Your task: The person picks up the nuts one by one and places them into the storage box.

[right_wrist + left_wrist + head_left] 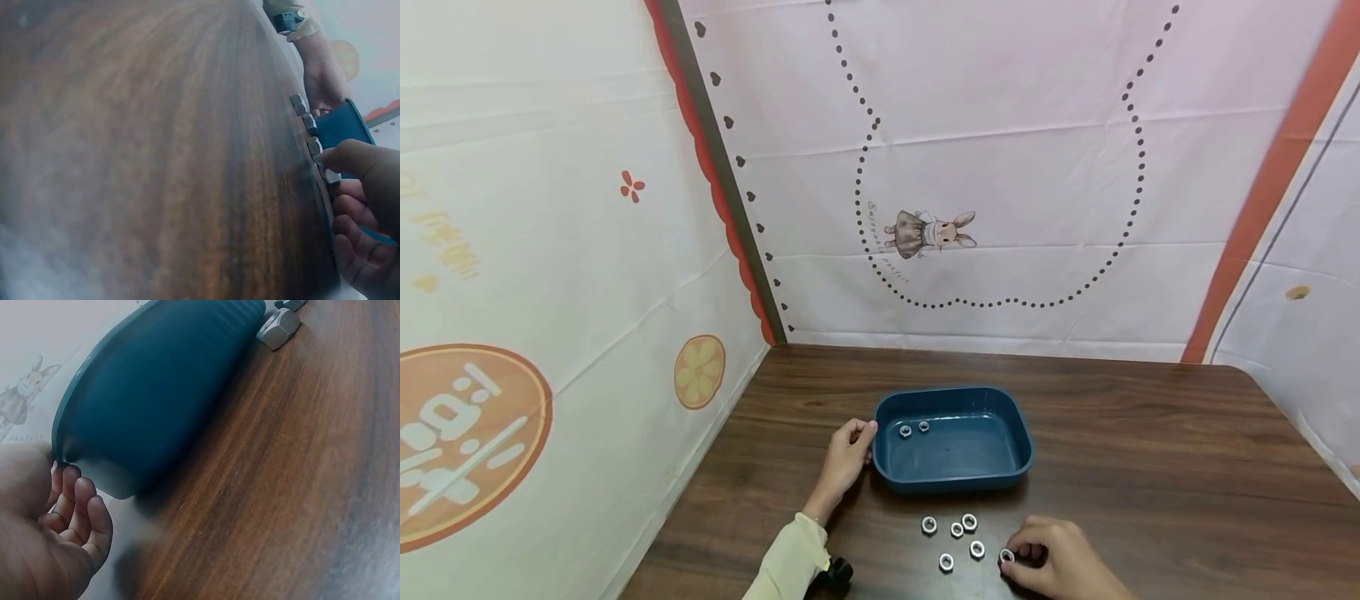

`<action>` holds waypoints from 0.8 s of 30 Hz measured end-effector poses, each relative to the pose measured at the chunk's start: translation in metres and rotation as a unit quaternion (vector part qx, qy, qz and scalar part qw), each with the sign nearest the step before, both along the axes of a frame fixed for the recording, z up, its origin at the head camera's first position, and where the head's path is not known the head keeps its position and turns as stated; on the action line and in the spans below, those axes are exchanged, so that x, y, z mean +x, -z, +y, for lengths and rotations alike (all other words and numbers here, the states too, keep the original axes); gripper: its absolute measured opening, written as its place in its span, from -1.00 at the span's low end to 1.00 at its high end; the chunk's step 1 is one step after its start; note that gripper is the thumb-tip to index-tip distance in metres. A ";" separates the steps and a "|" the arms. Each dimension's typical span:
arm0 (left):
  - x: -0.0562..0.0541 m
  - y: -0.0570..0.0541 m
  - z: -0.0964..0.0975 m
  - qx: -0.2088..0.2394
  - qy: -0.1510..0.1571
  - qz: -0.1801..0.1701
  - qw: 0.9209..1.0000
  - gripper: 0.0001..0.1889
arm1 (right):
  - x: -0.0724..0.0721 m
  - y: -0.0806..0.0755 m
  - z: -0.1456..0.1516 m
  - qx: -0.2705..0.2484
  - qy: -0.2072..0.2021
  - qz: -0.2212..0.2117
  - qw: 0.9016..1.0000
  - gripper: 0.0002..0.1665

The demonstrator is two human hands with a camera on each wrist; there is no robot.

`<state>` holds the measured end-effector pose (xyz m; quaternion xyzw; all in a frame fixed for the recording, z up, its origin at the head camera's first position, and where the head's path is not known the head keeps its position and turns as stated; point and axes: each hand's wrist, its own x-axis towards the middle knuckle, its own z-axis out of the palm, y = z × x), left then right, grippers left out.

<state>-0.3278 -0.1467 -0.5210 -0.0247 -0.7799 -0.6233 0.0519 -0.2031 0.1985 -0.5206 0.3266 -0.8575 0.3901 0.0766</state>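
Note:
A dark blue plastic tray [955, 483] stands on the table, with two metal hex nuts [906, 431] lying inside near its left end. My left hand [848, 454] pinches the tray's left rim, thumb on top and fingers curled beneath, as the left wrist view shows. Between the thumb and forefinger of my right hand [1051, 557] is a hex nut [1007, 557], held at the table surface. Several loose nuts [977, 550] lie between that hand and the tray's front side. In the right wrist view, the pinched nut [332, 177] is partly hidden by the thumb.
The brown wood-grain table [1150, 450] runs back to a printed cloth [1037, 183] hanging behind it. Another cloth wall [587, 275] borders the left side. A black device [835, 575] is on the left wrist, below a pale yellow sleeve [793, 554].

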 end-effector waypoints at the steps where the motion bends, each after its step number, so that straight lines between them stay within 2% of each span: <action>1: 0.000 0.000 0.000 -0.001 0.000 -0.003 1.000 -0.65 | 0.001 -0.001 0.000 -0.006 0.006 -0.009 1.000 -0.86; 4: 0.001 -0.004 0.002 0.000 0.003 -0.008 1.000 -0.66 | 0.002 -0.003 0.002 -0.025 0.029 -0.028 0.999 -0.84; 6: 0.006 -0.013 0.003 0.000 0.009 -0.003 1.000 -0.67 | 0.003 -0.004 0.003 -0.034 0.035 -0.024 0.999 -0.83; 10: 0.017 -0.032 0.005 0.000 0.021 0.006 1.000 -0.68 | 0.002 -0.007 0.002 -0.055 0.047 0.018 0.997 -0.79; 12: 0.019 -0.036 0.006 0.000 0.025 0.012 1.000 -0.68 | 0.000 -0.011 0.001 -0.057 0.062 0.046 0.995 -0.76; 14: 0.019 -0.036 0.007 0.001 0.025 0.014 1.000 -0.68 | -0.004 -0.018 0.000 -0.058 0.072 0.073 0.993 -0.74; 17: 0.009 -0.020 0.006 0.007 0.018 0.019 1.000 -0.66 | -0.012 -0.032 -0.001 -0.054 0.077 0.103 0.990 -0.73; 21: -0.001 -0.001 0.002 0.016 0.004 0.011 1.000 -0.65 | -0.027 -0.054 -0.002 -0.049 0.069 0.115 0.990 -0.74; 24: 0.006 -0.011 0.003 0.016 0.009 0.006 1.000 -0.67 | -0.039 -0.067 -0.003 -0.038 0.071 0.117 0.990 -0.74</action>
